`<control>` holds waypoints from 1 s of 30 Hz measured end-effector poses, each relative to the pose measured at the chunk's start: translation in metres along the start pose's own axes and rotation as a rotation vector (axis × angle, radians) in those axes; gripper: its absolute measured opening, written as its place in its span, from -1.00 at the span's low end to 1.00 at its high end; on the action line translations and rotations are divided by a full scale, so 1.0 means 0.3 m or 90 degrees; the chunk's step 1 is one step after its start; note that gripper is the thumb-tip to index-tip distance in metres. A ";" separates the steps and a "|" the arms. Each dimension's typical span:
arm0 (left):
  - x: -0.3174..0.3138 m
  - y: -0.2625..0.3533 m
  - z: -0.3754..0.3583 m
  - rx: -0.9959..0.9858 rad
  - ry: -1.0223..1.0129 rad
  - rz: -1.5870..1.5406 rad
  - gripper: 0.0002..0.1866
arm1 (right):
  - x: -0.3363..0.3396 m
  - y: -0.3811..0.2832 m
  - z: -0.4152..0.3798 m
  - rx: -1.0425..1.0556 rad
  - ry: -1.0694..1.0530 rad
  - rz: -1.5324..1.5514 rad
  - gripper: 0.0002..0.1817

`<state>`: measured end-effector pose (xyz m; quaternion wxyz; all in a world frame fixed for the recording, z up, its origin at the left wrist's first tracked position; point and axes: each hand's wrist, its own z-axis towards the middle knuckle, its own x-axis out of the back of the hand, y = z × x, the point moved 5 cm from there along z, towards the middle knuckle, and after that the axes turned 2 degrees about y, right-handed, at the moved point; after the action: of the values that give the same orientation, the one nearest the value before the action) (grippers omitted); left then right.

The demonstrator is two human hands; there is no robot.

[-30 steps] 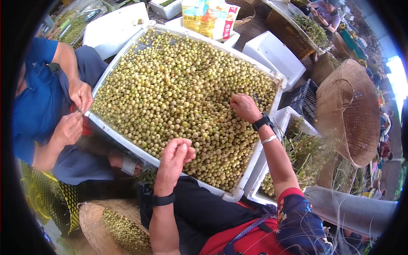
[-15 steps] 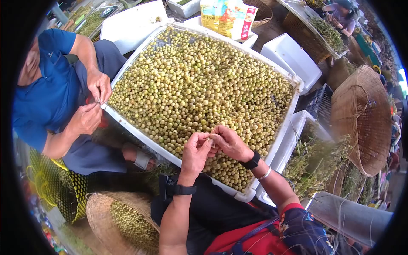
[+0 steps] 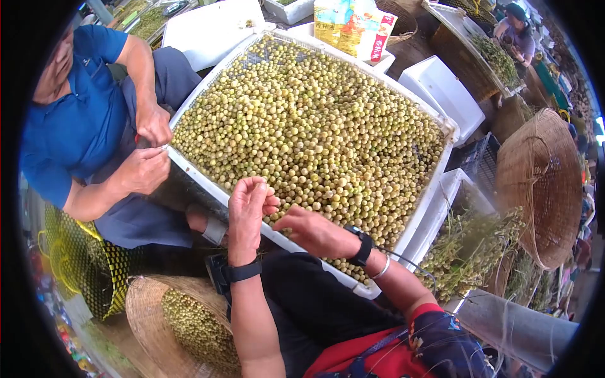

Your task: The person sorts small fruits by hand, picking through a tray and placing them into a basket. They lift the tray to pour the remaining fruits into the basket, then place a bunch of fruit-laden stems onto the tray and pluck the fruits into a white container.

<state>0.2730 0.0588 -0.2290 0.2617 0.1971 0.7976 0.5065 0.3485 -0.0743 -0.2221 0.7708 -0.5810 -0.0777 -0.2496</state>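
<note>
A large white mesh tray (image 3: pixel 367 290) heaped with small round yellow-green fruits (image 3: pixel 309 132) lies in front of me. Above its near edge is my left hand (image 3: pixel 251 205), raised with thumb and fingers drawn together; anything between the fingertips is too small to make out. My right hand (image 3: pixel 315 233) is lower and to the right, over the fruits. Its fingers are curled together and slightly blurred, hiding whatever they may hold. A gap separates the two hands.
A co-worker in a blue shirt (image 3: pixel 88 107) sits at left, hands (image 3: pixel 150 151) together by the tray's edge. A wicker basket of fruits (image 3: pixel 170 327) stands lower left. Cut stems (image 3: pixel 469 252) fill a white box at right, near a large woven basket (image 3: pixel 542 189).
My hands, together half a second ago, have come apart. The left moved left and up, the right left and slightly down. The view has shifted slightly.
</note>
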 end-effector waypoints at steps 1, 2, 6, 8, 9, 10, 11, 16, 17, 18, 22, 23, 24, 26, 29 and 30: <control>-0.007 0.012 -0.012 0.004 -0.012 0.032 -0.81 | 0.033 0.011 0.017 -0.059 0.049 0.022 -0.79; -0.009 0.016 -0.021 0.009 -0.021 0.061 -0.80 | 0.078 0.031 0.043 -0.119 0.095 0.044 -0.78; -0.053 -0.001 -0.045 0.026 -0.160 0.069 -0.78 | 0.132 0.087 0.113 -0.137 0.138 0.269 -0.90; -0.054 0.008 -0.044 0.047 -0.171 0.030 -0.78 | 0.145 0.092 0.124 -0.139 0.113 0.274 -0.92; -0.053 0.014 -0.045 0.066 -0.180 -0.002 -0.77 | 0.149 0.075 0.141 -0.137 0.092 0.283 -0.94; -0.051 0.017 -0.046 0.065 -0.177 -0.006 -0.77 | 0.159 0.058 0.155 -0.137 0.086 0.282 -0.94; -0.050 0.018 -0.048 0.071 -0.168 -0.040 -0.76 | 0.173 0.026 0.169 -0.096 0.082 0.191 -0.96; -0.026 0.020 -0.041 0.056 -0.165 -0.025 -0.79 | 0.135 0.082 0.152 -0.243 0.214 0.324 -0.95; -0.027 0.016 -0.036 0.056 -0.164 -0.027 -0.79 | 0.119 0.098 0.149 -0.257 0.203 0.262 -0.89; -0.011 0.010 -0.022 0.012 -0.105 0.040 -0.76 | 0.120 0.096 0.149 -0.258 0.202 0.260 -0.89; 0.030 0.015 -0.025 -0.474 0.176 0.714 -0.64 | 0.131 0.036 0.108 -0.090 0.013 -0.149 -0.85; 0.037 -0.001 -0.026 -0.404 0.109 0.639 -0.66 | 0.145 0.053 0.069 -0.108 -0.030 -0.207 -0.88; 0.035 0.032 -0.046 -0.401 0.113 0.639 -0.66 | 0.148 0.074 0.030 -0.127 -0.071 -0.265 -0.90; 0.010 0.008 -0.035 -0.116 -0.064 0.292 -0.70 | 0.142 0.094 -0.018 -0.130 -0.067 -0.284 -0.93; -0.013 -0.015 -0.025 -0.092 -0.084 0.233 -0.78 | 0.112 0.133 -0.052 -0.095 -0.064 -0.362 -0.93; -0.014 -0.024 -0.024 -0.082 -0.082 0.219 -0.78 | 0.107 0.135 -0.052 -0.094 -0.063 -0.362 -0.93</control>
<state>0.2715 0.0483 -0.2320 0.2341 0.3453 0.6998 0.5798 0.3928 -0.0902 -0.2485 0.6211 -0.6017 -0.2567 -0.4316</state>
